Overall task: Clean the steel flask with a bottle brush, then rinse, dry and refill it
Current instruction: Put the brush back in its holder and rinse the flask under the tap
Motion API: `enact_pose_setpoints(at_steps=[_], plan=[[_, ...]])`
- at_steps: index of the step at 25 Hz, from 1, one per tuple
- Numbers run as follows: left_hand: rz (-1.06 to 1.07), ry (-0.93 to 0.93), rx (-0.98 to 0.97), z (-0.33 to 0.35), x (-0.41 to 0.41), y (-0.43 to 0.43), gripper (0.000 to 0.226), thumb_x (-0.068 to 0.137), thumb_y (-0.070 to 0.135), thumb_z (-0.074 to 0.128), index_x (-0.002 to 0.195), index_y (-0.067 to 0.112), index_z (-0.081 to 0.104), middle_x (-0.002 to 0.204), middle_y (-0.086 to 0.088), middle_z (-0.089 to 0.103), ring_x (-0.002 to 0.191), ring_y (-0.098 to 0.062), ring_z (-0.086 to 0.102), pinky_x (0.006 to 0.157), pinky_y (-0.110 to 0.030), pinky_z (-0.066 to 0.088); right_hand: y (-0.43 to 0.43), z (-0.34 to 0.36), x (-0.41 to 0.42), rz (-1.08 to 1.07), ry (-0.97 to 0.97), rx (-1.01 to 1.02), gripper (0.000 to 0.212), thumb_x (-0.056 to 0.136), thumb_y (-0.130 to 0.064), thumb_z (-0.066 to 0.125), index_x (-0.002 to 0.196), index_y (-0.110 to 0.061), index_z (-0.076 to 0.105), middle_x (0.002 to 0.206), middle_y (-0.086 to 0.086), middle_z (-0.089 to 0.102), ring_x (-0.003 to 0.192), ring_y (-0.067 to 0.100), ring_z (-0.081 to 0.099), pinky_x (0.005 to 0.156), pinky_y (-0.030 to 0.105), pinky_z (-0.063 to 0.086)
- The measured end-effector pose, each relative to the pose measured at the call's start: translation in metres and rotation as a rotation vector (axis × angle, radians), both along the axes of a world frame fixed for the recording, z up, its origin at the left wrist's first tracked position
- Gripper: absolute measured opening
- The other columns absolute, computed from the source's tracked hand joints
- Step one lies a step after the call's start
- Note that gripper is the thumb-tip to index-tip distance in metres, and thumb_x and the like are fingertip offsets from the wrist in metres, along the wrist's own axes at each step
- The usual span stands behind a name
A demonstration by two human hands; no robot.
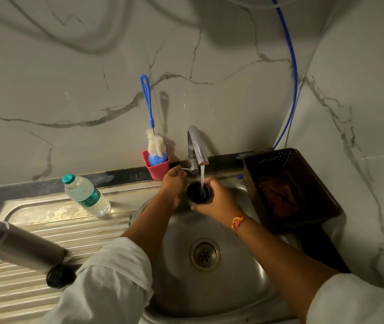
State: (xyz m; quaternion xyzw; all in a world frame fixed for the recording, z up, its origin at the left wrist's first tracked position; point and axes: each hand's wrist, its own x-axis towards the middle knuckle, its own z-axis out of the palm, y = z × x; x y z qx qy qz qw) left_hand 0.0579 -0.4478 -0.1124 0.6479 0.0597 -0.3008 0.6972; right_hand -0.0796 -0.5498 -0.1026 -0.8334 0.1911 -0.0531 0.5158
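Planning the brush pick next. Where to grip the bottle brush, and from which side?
Grip the bottle brush on its blue handle, upper half, coming from the front and lifting up. It stands head-down in the red holder with the handle close by the wall, so behind is blocked.

A dark cup (198,192) is held by the right hand (219,202) directly under the tap (196,146), and running water is caught in it. The tap's lever (185,169) is touched by the left hand (174,183). The steel flask (18,242) is set well left of the tap.
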Motion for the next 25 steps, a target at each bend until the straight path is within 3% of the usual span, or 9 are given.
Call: enact_pose_setpoints(at_steps=[3, 6, 8, 11, 14, 17, 22, 25], plan=[[-0.119, -0.145, 0.092, 0.006, -0.002, -0.006, 0.055, 0.102, -0.006, 0.046, 0.153, 0.014, 0.043, 0.150, -0.005, 0.054, 0.136, -0.021, 0.053, 0.110, -0.038, 0.049, -0.004, -0.009, -0.011, -0.036, 0.032, 0.047, 0.067, 0.069, -0.029, 0.090, 0.124, -0.023, 0.052, 0.120, -0.005, 0.061, 0.106, 0.009, 0.057, 0.077, 0.010, 0.043], [-0.298, -0.259, 0.161, 0.021, -0.011, -0.015, 0.046, 0.104, -0.002, 0.045, 0.147, 0.014, 0.047, 0.137, -0.006, 0.059, 0.116, -0.016, 0.060, 0.088, -0.026, 0.058, -0.008, -0.005, -0.007, -0.097, 0.011, 0.074, 0.066, 0.070, -0.033, 0.088, 0.124, -0.024, 0.053, 0.116, -0.007, 0.062, 0.105, 0.010, 0.060, 0.079, 0.014, 0.046], [-0.371, -0.322, 0.225, 0.023, -0.013, -0.017, 0.045, 0.103, 0.002, 0.052, 0.146, 0.014, 0.047, 0.135, -0.007, 0.060, 0.119, -0.021, 0.060, 0.096, -0.034, 0.056, -0.006, -0.002, -0.002, -0.076, 0.024, 0.070, 0.062, 0.072, -0.033, 0.086, 0.124, -0.023, 0.054, 0.116, -0.005, 0.063, 0.105, 0.012, 0.060, 0.079, 0.017, 0.048], [-0.269, -0.333, 0.255, 0.020, -0.018, -0.017, 0.041, 0.099, 0.013, 0.065, 0.139, 0.015, 0.057, 0.128, -0.008, 0.066, 0.115, -0.020, 0.063, 0.104, -0.042, 0.054, -0.004, -0.002, -0.002, -0.089, 0.082, 0.028, 0.058, 0.074, -0.032, 0.084, 0.122, -0.021, 0.053, 0.115, 0.000, 0.063, 0.105, 0.018, 0.062, 0.082, 0.027, 0.054], [-0.163, -0.256, 0.254, 0.019, -0.030, -0.012, 0.012, 0.096, 0.013, 0.070, 0.108, 0.012, 0.071, 0.104, -0.011, 0.072, 0.096, -0.022, 0.069, 0.087, -0.035, 0.060, -0.002, 0.002, -0.003, -0.120, 0.169, -0.042, 0.065, 0.070, -0.034, 0.086, 0.121, -0.020, 0.049, 0.111, 0.001, 0.061, 0.097, 0.020, 0.062, 0.072, 0.027, 0.052], [-0.230, -0.373, 0.397, 0.009, -0.037, 0.010, 0.009, 0.097, 0.010, 0.066, 0.094, 0.013, 0.074, 0.095, -0.006, 0.075, 0.092, -0.025, 0.072, 0.088, -0.039, 0.060, 0.003, 0.011, -0.001, -0.053, 0.184, -0.223, 0.060, 0.067, -0.034, 0.088, 0.113, -0.022, 0.051, 0.106, 0.001, 0.063, 0.094, 0.021, 0.062, 0.071, 0.029, 0.052], [-0.254, -0.603, 0.682, 0.001, -0.051, 0.076, 0.015, 0.100, 0.016, 0.064, 0.108, 0.013, 0.075, 0.108, -0.003, 0.073, 0.098, -0.016, 0.063, 0.095, -0.033, 0.049, 0.029, 0.026, 0.006, 0.117, 0.280, -0.646, 0.052, 0.067, -0.045, 0.081, 0.109, -0.023, 0.060, 0.118, 0.012, 0.054, 0.108, 0.034, 0.052, 0.088, 0.035, 0.046], [-0.252, -0.657, 0.742, -0.001, -0.062, 0.124, 0.017, 0.099, 0.015, 0.064, 0.111, 0.014, 0.075, 0.110, -0.006, 0.073, 0.102, -0.021, 0.066, 0.092, -0.031, 0.049, 0.057, 0.031, 0.004, 0.219, 0.322, -0.710, 0.049, 0.067, -0.049, 0.078, 0.106, -0.027, 0.059, 0.118, 0.011, 0.051, 0.106, 0.035, 0.052, 0.088, 0.036, 0.047]])
